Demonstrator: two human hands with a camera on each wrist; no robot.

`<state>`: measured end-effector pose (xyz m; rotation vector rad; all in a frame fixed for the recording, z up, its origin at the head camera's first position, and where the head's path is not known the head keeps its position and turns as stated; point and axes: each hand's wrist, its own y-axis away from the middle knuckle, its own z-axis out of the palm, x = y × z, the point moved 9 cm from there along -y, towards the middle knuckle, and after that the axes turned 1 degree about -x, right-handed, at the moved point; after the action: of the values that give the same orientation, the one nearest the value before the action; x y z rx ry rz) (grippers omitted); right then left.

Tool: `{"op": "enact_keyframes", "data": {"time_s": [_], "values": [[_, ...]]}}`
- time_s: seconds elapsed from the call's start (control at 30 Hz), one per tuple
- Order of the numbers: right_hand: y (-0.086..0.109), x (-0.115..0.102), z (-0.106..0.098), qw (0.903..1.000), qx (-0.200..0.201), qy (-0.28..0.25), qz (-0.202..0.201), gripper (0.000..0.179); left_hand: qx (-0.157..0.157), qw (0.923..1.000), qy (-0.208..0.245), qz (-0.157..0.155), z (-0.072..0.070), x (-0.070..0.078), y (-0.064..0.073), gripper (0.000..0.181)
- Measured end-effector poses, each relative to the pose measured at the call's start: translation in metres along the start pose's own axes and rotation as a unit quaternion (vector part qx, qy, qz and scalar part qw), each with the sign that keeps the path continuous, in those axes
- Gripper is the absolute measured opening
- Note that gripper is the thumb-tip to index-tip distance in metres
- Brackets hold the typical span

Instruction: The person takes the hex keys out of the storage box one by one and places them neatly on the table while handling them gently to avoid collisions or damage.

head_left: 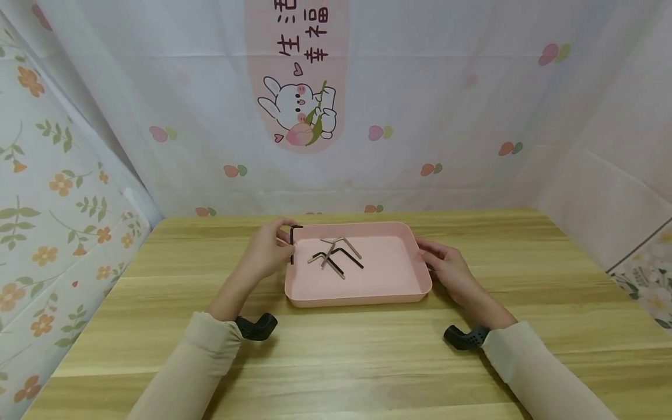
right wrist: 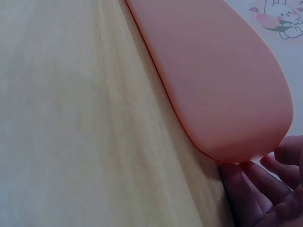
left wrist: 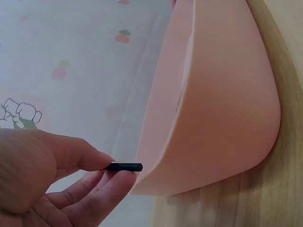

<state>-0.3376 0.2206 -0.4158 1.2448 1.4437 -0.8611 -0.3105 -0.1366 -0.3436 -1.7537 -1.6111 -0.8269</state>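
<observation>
My left hand point(head_left: 266, 249) pinches a black hex key point(head_left: 291, 245) between thumb and fingers at the left end of a shallow pink tray point(head_left: 388, 274). The key's long arm lies along that end, and its short arm points right near the far corner. In the left wrist view the black key's tip point(left wrist: 128, 167) sticks out past the fingertips, beside the tray wall point(left wrist: 227, 94). My right hand point(head_left: 451, 271) holds the tray's right end, thumb near the rim and fingers against the outer wall point(right wrist: 236, 94). Several more hex keys point(head_left: 336, 256), black and metallic, lie crossed inside the tray.
The tray stands on a wood-grain table point(head_left: 357, 356). Behind it hangs a white printed curtain point(head_left: 420, 116) with a rabbit picture, and a floral cloth point(head_left: 58, 233) hangs at the left. Each wrist wears a dark strap-on mount point(head_left: 256, 328).
</observation>
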Motion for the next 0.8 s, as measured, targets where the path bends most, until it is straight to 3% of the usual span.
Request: {"op": "enact_keyframes", "data": {"time_s": [0.2,0.43,0.8], "values": [[-0.001,0.002,0.003,0.9999,0.012,0.006,0.004,0.051,0.003,0.9999,0.015,-0.005,-0.010,-0.011,0.000,0.046],[-0.004,-0.006,0.002,0.9978,0.053,0.039,0.001,0.047,0.006,0.9998,0.014,-0.014,-0.025,-0.021,-0.003,0.045],[0.006,-0.006,-0.003,0.9954,0.087,0.039,-0.014,0.045,-0.021,0.9989,0.017,-0.037,-0.020,-0.045,-0.008,0.044]]}}
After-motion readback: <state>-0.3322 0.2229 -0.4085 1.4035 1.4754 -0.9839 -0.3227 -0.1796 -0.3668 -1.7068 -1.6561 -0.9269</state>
